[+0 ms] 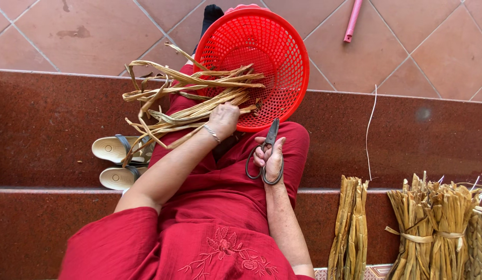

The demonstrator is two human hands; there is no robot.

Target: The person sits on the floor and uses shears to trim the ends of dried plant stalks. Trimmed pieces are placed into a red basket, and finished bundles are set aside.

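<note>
Dried leaf strips point(191, 98), pale tan and ribbon-like, are gathered in the left hand point(222, 118), which is closed over them where they bunch together just beside the lower rim of the red plastic basket point(279, 57). From that grip their long axis runs roughly sideways: the loose ends fan out and curl away to the outer side of the hand, over the lap and the step edge, while the shorter ends reach past the fingers into the basket's mouth. The basket lies tipped on the person's knees, its open side facing the camera, just beyond the grip.

The right hand point(271, 158) sits near the left, lower on the lap, fingers curled through the looped handles of dark metal scissors point(265, 153). The blades are together and point up from this grip towards the basket rim, stopping just short of it.

Below the strip ends, well away from the holding hand, a pair of cream sandals point(116, 163) rests on the dark red stone step point(44, 129). To the far side of the scissor hand, upright bundles of dried leaves point(432, 228) stand tied with strips round their middles; no label shows on them. A pink hose point(352, 21) lies on the tiled floor point(96, 31) beyond the basket.
</note>
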